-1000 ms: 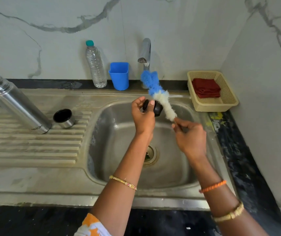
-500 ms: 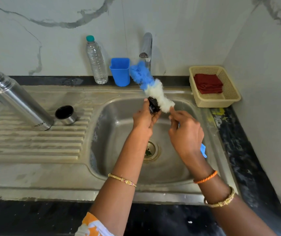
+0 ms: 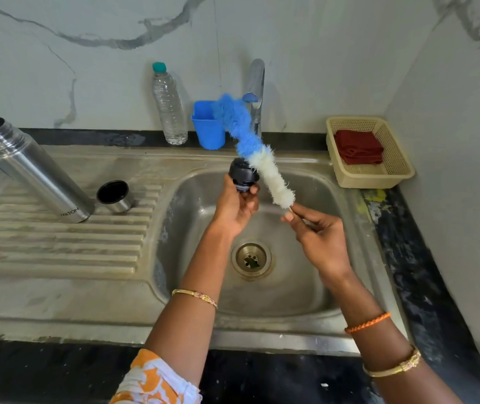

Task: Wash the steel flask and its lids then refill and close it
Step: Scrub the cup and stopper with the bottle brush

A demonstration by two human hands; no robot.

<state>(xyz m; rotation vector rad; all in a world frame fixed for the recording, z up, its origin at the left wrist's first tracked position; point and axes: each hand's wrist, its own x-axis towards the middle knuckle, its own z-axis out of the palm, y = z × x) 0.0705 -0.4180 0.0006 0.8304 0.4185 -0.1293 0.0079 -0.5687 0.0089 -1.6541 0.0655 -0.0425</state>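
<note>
Over the sink basin (image 3: 314, 275), my left hand (image 3: 234, 208) grips a small black inner lid (image 3: 243, 176). My right hand (image 3: 317, 234) pinches the thin handle of a bottle brush (image 3: 257, 154) with blue and white bristles; the bristles lie against the lid's right side. The open steel flask (image 3: 33, 170) stands tilted on the ribbed drainboard (image 3: 58, 243) at the left. Its steel cup lid (image 3: 115, 196) sits mouth-up just right of the flask.
A tap (image 3: 256, 91) rises behind the basin, with no water running. A clear water bottle (image 3: 169, 104) and a blue cup (image 3: 208, 128) stand against the back wall. A beige basket (image 3: 370, 154) holding a red cloth (image 3: 359, 147) sits at the right.
The brush has slid along the black lid, and my left hand has turned the lid so more of it shows. My right hand has drawn back down the handle.
</note>
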